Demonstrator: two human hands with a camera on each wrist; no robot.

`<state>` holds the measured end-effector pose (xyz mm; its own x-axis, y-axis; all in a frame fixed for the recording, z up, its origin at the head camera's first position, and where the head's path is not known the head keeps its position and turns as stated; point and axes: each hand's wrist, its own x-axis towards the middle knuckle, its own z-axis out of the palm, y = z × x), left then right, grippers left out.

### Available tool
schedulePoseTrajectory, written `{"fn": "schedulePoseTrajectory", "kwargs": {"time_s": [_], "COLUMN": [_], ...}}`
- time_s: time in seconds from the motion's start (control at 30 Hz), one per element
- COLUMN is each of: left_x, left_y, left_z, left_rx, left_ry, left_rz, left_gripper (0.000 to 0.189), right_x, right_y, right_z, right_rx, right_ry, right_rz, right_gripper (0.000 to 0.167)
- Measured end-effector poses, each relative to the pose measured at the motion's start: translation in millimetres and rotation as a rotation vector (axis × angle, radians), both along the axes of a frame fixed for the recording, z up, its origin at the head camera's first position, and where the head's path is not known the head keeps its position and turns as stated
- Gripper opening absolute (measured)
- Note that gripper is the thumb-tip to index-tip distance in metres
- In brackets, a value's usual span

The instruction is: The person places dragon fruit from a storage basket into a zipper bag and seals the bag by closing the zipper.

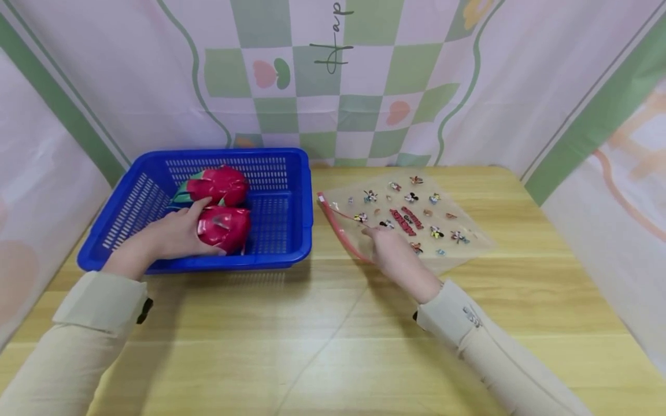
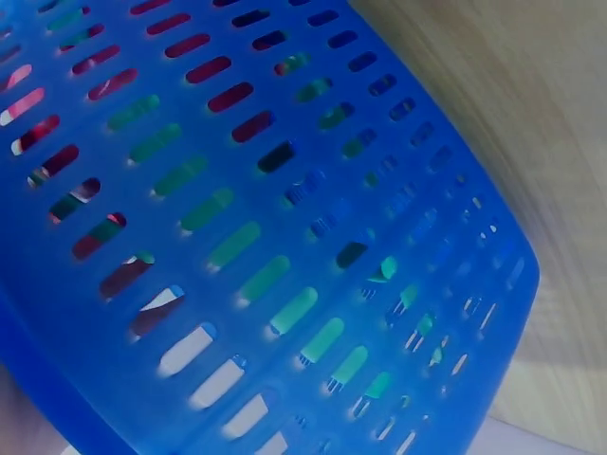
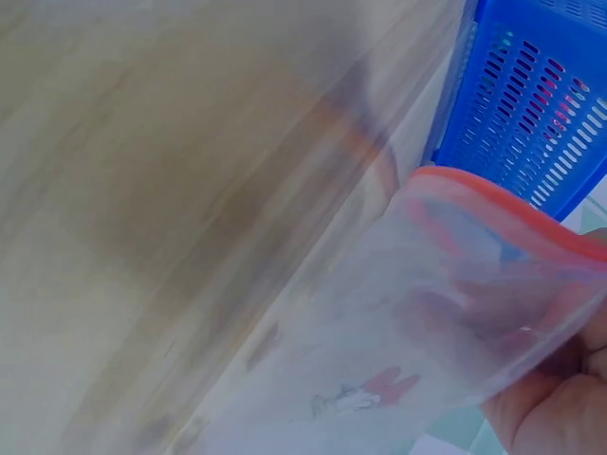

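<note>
In the head view, a blue basket (image 1: 273, 254) stands at the left with two shiny red bundles in it. The far bundle (image 1: 218, 184) shows green at one end. My left hand (image 1: 174, 234) grips the near bundle (image 1: 226, 227), thumb on top and fingers at its near side. On the right, a clear zip bag (image 1: 458, 211) printed with small cartoon figures lies on the table, its red zip edge facing the basket. My right hand (image 1: 395, 254) pinches the bag near its opening; the right wrist view shows the mouth (image 3: 493, 204) parted. The basket wall (image 2: 313, 256) hides my left fingers in the left wrist view.
The wooden table (image 1: 322, 346) runs under basket and bag. A patterned cloth (image 1: 364, 75) hangs along the back edge, with more cloth at both sides. The basket's raised rim surrounds the bundles.
</note>
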<state>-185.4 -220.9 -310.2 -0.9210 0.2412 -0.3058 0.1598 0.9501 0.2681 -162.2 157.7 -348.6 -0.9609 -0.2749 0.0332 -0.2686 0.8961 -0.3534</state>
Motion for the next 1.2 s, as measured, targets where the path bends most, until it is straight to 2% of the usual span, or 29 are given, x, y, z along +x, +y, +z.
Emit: {"fn": "schedulePoseTrajectory", "kwargs": {"time_s": [0.1,0.2,0.43,0.6,0.77,0.93,1.1,1.2], "left_x": [0.4,0.5,-1.6,-1.9,-1.5,-0.9,1.6,2.6], "left_y": [1.8,3.4,4.4,5.5,5.4,8.0,10.0,10.9], "left_z": [-1.3,-1.7,1.6,6.0,6.8,8.1,6.3,3.9], "left_rx": [0.016,0.012,-0.026,-0.033,-0.023,0.003,0.078,0.072], "left_ry": [0.01,0.016,0.021,-0.044,-0.068,-0.071,-0.035,-0.006], "left_rz": [0.013,0.024,0.003,0.002,-0.02,-0.02,-0.026,-0.037], "left_gripper": [0.119,0.118,0.119,0.123,0.121,0.113,0.104,0.102], "right_x": [1.6,3.0,4.3,3.9,4.2,5.5,5.6,6.3], "right_y": [2,2,0,0,0,0,0,0], "right_z": [-0.1,-0.8,1.7,2.0,1.0,-0.2,-1.8,-2.0], "right_rx": [-0.011,-0.026,-0.069,-0.089,-0.106,-0.135,-0.127,-0.127], "right_ry": [0.038,0.053,-0.004,-0.019,-0.021,-0.012,-0.016,-0.017], "right_rz": [-0.003,0.007,0.001,-0.007,-0.013,-0.01,-0.022,-0.029], "right_gripper": [0.051,0.061,0.082,0.085,0.086,0.089,0.088,0.088]}}
